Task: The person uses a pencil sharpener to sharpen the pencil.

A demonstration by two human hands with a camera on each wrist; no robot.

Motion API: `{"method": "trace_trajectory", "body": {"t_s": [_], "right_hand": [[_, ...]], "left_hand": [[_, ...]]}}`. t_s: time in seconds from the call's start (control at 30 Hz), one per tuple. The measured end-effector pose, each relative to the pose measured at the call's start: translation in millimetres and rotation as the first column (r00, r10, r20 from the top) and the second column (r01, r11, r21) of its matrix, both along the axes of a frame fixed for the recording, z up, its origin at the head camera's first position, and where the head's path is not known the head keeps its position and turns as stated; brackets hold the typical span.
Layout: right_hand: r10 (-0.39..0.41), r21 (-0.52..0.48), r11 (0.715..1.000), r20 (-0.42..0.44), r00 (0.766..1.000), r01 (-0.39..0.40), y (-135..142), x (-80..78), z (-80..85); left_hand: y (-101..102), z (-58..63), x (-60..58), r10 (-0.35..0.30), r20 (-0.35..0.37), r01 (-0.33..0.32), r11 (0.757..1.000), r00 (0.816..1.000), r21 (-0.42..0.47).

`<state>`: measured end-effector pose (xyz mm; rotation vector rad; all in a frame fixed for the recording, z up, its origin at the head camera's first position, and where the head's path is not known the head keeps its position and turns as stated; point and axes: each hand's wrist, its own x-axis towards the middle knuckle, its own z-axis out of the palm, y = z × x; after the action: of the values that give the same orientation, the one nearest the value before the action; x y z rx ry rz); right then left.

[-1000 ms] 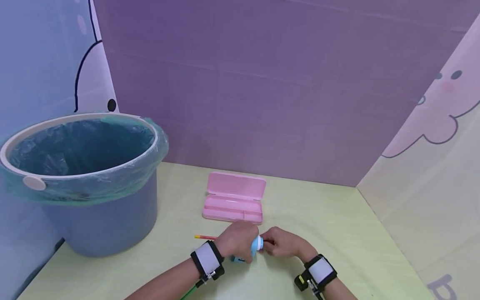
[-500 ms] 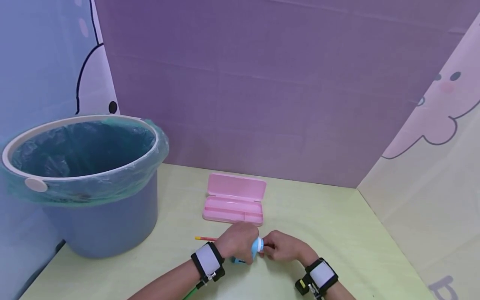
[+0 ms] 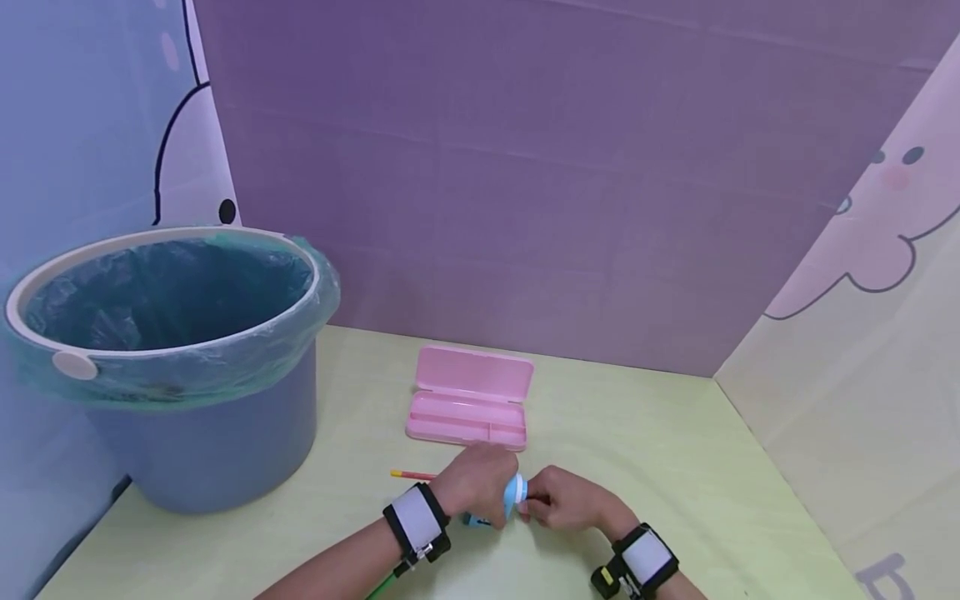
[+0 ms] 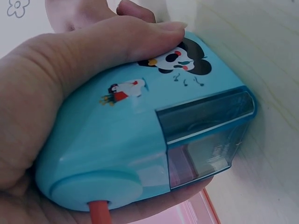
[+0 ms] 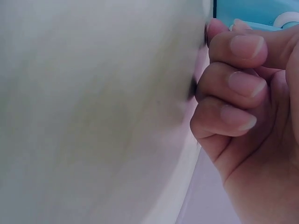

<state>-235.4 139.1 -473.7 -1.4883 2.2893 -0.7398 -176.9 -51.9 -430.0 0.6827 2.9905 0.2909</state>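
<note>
My left hand grips a light blue pencil sharpener with cartoon prints and a clear shavings drawer, thumb laid across its top. A red pencil sticks out of the sharpener's hole; in the head view its yellow-tipped end points left. At the opposite, right-hand end of the sharpener, my right hand has its fingers curled, with thumb and index finger pinching at the crank. The crank handle itself is mostly hidden by those fingers. In the right wrist view the sharpener's blue body shows just behind the fingertips.
An open pink pencil case lies just beyond the hands, lid folded back. To the left stands a large blue bin lined with a green plastic bag. A purple backdrop rises behind the pale green table.
My right hand has shifted slightly down and turned a little at the sharpener's end. The left hand, sharpener and pencil stay in place.
</note>
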Motion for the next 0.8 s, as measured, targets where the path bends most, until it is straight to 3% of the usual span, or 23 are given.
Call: {"method": "trace_trajectory", "body": {"t_s": [0.17,0.4,0.6,0.8], "right_hand": [[0.020,-0.016,1.000,-0.050,0.999,-0.021,0,1.5,-1.1],[0.008,0.003,1.000,-0.040,0.999,-0.008,0,3.2,0.7],[0.038,-0.005,0.999,0.010,0.999,-0.038,1,7.3,0.9],[0.074,-0.012,0.997,0.121,0.990,-0.073,3,11.1,-0.3]], "left_hand": [[0,-0.2,0.8,-0.003,-0.020,0.003,1.000,1.000,0.000],[1,-1.8,-1.6,0.005,-0.019,-0.005,1.000,1.000,0.002],[1,-1.4,-2.0,0.016,0.000,-0.016,1.000,1.000,0.005],[2,-1.8,-0.3,0.015,-0.029,-0.015,1.000,0.999,-0.018]]}}
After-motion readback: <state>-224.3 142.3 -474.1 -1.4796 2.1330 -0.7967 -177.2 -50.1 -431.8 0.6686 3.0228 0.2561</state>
